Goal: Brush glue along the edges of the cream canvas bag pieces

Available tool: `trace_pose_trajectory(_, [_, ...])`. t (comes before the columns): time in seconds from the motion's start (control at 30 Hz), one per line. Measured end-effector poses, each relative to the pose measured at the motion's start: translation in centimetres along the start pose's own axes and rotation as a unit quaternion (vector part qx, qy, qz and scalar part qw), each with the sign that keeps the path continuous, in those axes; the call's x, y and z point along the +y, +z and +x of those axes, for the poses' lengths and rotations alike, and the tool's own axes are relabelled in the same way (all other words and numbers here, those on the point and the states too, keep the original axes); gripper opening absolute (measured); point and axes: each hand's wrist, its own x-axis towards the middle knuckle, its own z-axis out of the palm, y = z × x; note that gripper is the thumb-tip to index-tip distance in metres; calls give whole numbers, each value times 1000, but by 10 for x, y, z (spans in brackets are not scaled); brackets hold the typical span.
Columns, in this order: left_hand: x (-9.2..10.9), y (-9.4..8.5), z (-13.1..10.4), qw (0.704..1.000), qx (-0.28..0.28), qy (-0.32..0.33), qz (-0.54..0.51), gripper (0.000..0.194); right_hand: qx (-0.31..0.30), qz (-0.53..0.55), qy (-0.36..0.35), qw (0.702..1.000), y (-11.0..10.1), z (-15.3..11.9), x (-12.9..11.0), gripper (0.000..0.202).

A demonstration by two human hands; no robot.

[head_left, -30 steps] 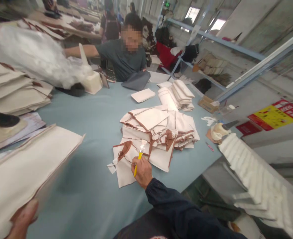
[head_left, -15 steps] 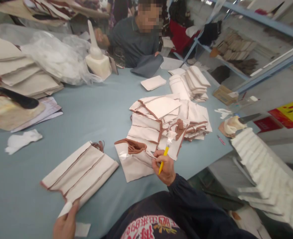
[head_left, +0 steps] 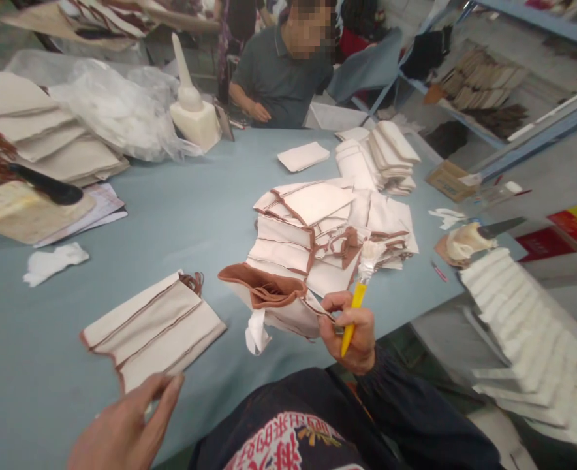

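Note:
My right hand point(head_left: 350, 333) is closed round a yellow-handled brush point(head_left: 354, 320) with whitish bristles pointing up. Its thumb and finger also pinch the edge of a beige fabric piece point(head_left: 293, 316) with brown trim, whose brown-lined opening gapes upward. A white scrap point(head_left: 257, 333) hangs from that piece's left side. At the lower left, my left hand point(head_left: 164, 395) has thumb and finger drawn together; a little white shows between them, too small to identify. Just beyond it, a flat beige panelled piece point(head_left: 154, 329) with brown edging lies on the table.
Beige pieces point(head_left: 288, 238) are heaped ahead, with folded stacks point(head_left: 391, 153) behind. A white squeeze bottle point(head_left: 195, 124), a plastic bag point(head_left: 115, 108) and a black-handled tool point(head_left: 48, 186) are at the left. Across the table point(head_left: 195, 196) sits a person point(head_left: 283, 75).
My right hand has lifted and turned the fabric piece, opening its mouth, and the white scrap now dangles. My left hand has left the flat panelled piece's corner. The person opposite moved the dark cloth rightward.

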Motion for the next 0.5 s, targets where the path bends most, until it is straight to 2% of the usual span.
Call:
trace_pose_trajectory(0.03, [26,-4,4,1000,11,23,7,40,-3,11,-9,1000,-4,4,0,30])
trace_pose_trajectory(0.1, [77,-11,12,984,57,167,-13,48,-9,37,-27,999,-12,11,-1,31])
trace_pose_trajectory(0.17, [121,-14,19,946,88,307,-50,43,-18,58,-37,997,-20,21,-1,30])
trace_pose_trajectory(0.23, [158,-16,26,912,44,402,-62,45,-32,74,-45,996,-28,32,-1,29])
trace_pose_trajectory(0.33, [201,-17,38,897,-75,433,-53,33,-54,100,-67,991,-33,52,-2,30])
trace_pose_trajectory(0.43, [227,-19,51,879,-266,388,-74,39,-91,123,-88,984,-29,74,-4,27])
trace_pose_trajectory(0.47, [233,-21,54,883,-281,367,-82,41,-108,129,-91,981,-27,81,-5,25])
trace_pose_trajectory(0.5, [236,-23,56,895,-269,345,-88,42,-127,134,-93,978,-25,87,-5,23])
